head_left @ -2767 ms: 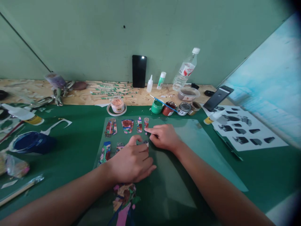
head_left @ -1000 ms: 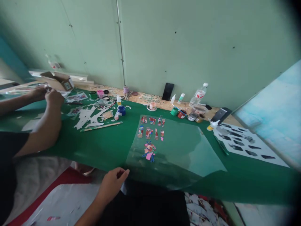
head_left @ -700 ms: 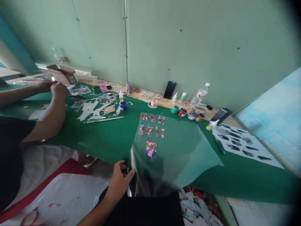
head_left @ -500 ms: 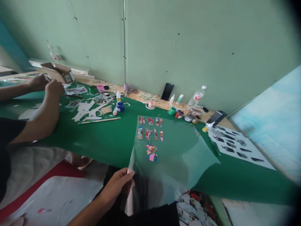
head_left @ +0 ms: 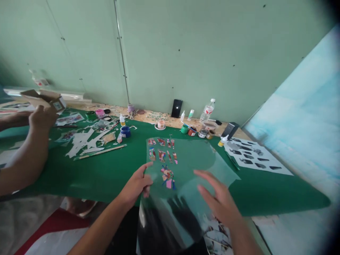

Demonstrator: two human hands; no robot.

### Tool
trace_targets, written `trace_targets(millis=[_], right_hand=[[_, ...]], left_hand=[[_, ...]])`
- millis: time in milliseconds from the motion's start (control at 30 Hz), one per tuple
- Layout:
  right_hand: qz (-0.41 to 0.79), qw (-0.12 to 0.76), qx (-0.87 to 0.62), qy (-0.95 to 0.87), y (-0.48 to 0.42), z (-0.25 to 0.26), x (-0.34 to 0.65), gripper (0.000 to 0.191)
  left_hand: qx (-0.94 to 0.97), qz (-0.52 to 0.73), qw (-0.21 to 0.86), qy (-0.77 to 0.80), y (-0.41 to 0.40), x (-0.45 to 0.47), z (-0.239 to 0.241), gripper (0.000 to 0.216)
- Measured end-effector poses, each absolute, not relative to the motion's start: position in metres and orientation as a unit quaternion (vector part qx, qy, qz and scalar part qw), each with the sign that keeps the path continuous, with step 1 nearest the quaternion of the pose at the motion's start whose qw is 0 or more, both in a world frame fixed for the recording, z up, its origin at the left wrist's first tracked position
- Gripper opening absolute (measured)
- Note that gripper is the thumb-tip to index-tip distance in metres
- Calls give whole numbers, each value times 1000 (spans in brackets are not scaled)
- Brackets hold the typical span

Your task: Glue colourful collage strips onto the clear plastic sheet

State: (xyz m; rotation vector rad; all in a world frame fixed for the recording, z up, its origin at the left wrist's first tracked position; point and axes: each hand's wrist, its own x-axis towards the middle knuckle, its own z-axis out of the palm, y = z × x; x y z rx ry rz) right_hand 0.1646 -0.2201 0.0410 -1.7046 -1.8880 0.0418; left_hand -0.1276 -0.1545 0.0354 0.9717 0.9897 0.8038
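A clear plastic sheet (head_left: 202, 159) lies on the green table cover (head_left: 106, 170), its near part curling up off the table edge toward me. Several small coloured paper cutouts (head_left: 162, 155) sit on its far left part, with a larger pink and blue cutout (head_left: 168, 175) below them. My left hand (head_left: 136, 184) pinches the sheet's left edge between thumb and fingers. My right hand (head_left: 217, 198) hovers over the lifted near part, fingers spread, holding nothing.
Paint pots (head_left: 189, 130), glue bottles (head_left: 182, 115), a water bottle (head_left: 207, 110) and two phones (head_left: 176, 108) stand along the wall. A printed sheet of dark shapes (head_left: 252, 157) lies at right. Another person's hands (head_left: 39, 117) work at far left beside scraps, a blue pot (head_left: 125, 131) and a cardboard box (head_left: 45, 99).
I have drawn back from close over the cutouts. My left hand took the sheet's near-left edge and lifted it; my right hand has now come into view over the raised sheet.
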Motion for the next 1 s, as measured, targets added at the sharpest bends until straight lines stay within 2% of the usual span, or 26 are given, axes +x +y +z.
trace_targets(millis=[100,200,300,433,767,1000], right_hand=[[52,178,-678,-711,-216,15,159,54],[59,111,-681,-722,-219,-7,149,53],[44,119,-676,-726,-227,-16,143,50],[27,129,-679,-723,-229,-19,139,50],[-16,159,-691,-705,-208,-25,122,48],[19,149,-699,-699,-194,-10,116,43]], left_hand=[[460,293,718,433,-172,-145,26,77],[410,341,723,439,-170,-159,26,68],[366,403,709,449,-140,-158,35,69],[420,385,656,496,-86,-146,47,49],[485,387,590,517,-32,-139,55,61],[581,399,522,480,-31,-149,54,52]])
